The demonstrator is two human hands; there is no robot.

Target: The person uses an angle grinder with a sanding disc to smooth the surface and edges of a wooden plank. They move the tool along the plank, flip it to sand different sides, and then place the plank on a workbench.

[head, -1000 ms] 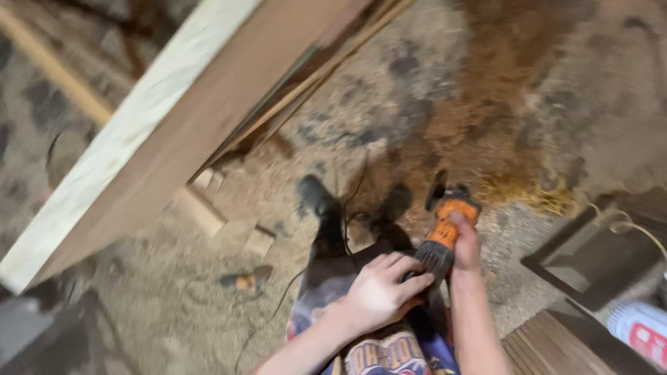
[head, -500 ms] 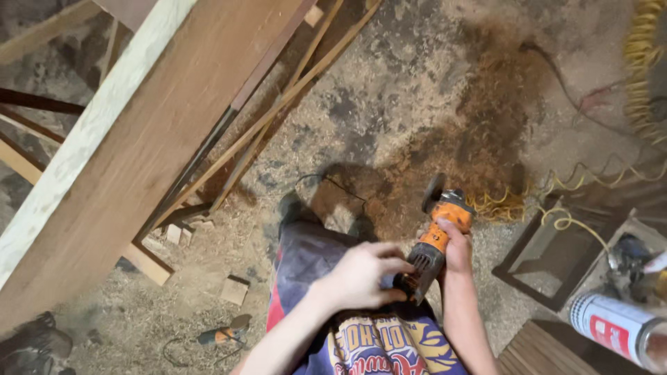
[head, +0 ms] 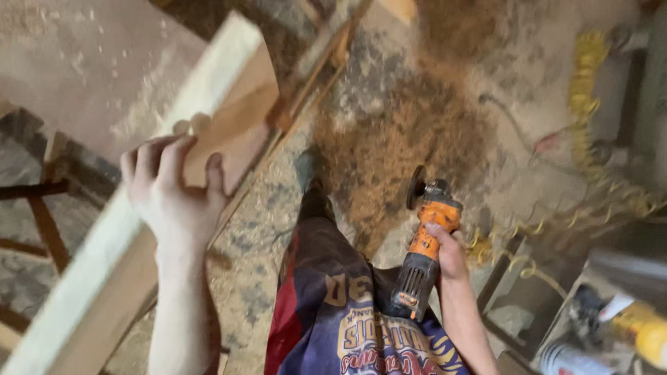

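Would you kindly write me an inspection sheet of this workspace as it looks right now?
Surface: dusty floor with a brown sawdust pile.
Job's things: orange angle grinder, disc pointing away; long wooden board running diagonally.
Clutter: spray can and blurred items in a tray at lower right; thin wooden strips beyond the board.
Hands: left hand lies on the board, fingers spread; right hand grips the grinder's body.
Cables: coiled yellow hose at right; grinder's cord not visible.
Surroundings: dark wooden frame at left; person's patterned clothing below.
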